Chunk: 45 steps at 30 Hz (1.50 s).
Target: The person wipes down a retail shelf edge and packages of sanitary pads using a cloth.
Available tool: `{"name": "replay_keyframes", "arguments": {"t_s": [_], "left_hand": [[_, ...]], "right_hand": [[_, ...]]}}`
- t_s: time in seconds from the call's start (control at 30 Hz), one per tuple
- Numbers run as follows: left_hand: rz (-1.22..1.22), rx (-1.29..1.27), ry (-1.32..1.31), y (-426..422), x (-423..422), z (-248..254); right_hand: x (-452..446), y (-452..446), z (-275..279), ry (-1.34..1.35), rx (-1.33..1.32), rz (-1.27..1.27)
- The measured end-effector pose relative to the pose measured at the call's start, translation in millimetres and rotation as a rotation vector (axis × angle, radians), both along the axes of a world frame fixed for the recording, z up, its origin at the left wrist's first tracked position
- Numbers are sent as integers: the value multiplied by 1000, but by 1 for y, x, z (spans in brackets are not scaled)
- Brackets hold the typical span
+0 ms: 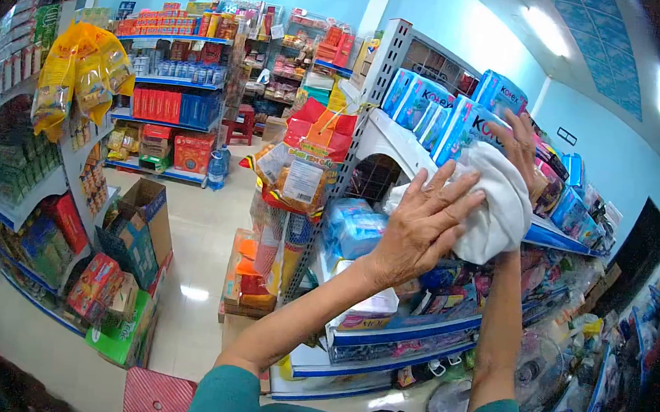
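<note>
My left hand [428, 229] lies over a bunched white cloth [494, 212], with its fingers extended across the near side. A bit of white also shows past the left side of that hand. My right hand [521, 144] is partly hidden behind the cloth, which covers its wrist; its visible fingers are spread. They are beside a blue Kotex pack [462, 131] on the top shelf. More Kotex packs [425, 100] stand to the left, and another pack [499, 93] sits behind. Any grip under the cloth is hidden.
A white shelf unit [402, 146] stands in front, with a red snack bag [308, 161] hanging at its end. Lower shelves hold wrapped packs [355, 228]. Across the tiled aisle [204, 258] are cartons [140, 221], yellow bags [82, 78] and stocked shelves. A red striped stool [159, 395] is near my left.
</note>
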<state>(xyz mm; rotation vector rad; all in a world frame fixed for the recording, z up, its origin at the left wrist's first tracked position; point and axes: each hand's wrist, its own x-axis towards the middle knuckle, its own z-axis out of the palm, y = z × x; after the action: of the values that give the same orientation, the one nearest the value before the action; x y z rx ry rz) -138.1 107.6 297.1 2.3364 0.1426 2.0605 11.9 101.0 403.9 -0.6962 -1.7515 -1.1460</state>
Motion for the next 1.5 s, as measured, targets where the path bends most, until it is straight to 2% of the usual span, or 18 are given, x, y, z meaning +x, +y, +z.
{"name": "replay_keyframes", "arguments": {"t_s": [0.07, 0.2, 0.23, 0.27, 0.37, 0.47, 0.6, 0.73, 0.83, 0.9, 1.03, 1.13, 1.17, 1.23, 1.33, 1.43, 1.5], "left_hand": [[19, -11, -24, -1, 0, -2], [40, -25, -56, 0, 2, -3], [50, -19, -59, -1, 3, -3], [59, -15, -60, -1, 3, -4], [86, 46, -50, 5, 0, -7], [85, 9, -4, 5, -8, -8], [-49, -114, -90, -7, -16, -13], [9, -172, -122, -15, -25, -8], [78, -159, -153, -21, -35, -2], [58, -178, -165, -24, -39, 3], [191, -65, -100, -27, -47, 20], [313, 115, 4, -28, -46, 33], [258, 151, 50, -20, -43, 32], [372, 182, 198, -25, -38, 35], [411, 203, 380, -21, -38, 36], [404, 182, 469, -23, -42, 38], [397, 166, 518, -27, -44, 40]], "right_hand": [[5, -2, -2, 25, 132, 121], [14, -7, -23, 134, -16, 446], [8, -22, -33, 149, -210, 577], [7, -30, -40, 76, -282, 517], [-17, -55, -44, -67, -264, 444], [4, -52, -54, 44, -284, 348], [22, -51, -63, 300, -305, 394], [42, -62, -68, 384, -319, 300], [54, -65, -68, 473, -301, 371], [65, -67, -73, 592, -408, 438], [81, -68, -75, 702, -435, 411], [93, -59, -74, 762, -413, 538], [97, -56, -74, 790, -412, 509], [102, -52, -73, 845, -410, 451], [115, -51, -73, 731, -416, 99], [106, -55, -66, 557, -278, -150], [79, -69, -58, 401, -52, -152]]}}
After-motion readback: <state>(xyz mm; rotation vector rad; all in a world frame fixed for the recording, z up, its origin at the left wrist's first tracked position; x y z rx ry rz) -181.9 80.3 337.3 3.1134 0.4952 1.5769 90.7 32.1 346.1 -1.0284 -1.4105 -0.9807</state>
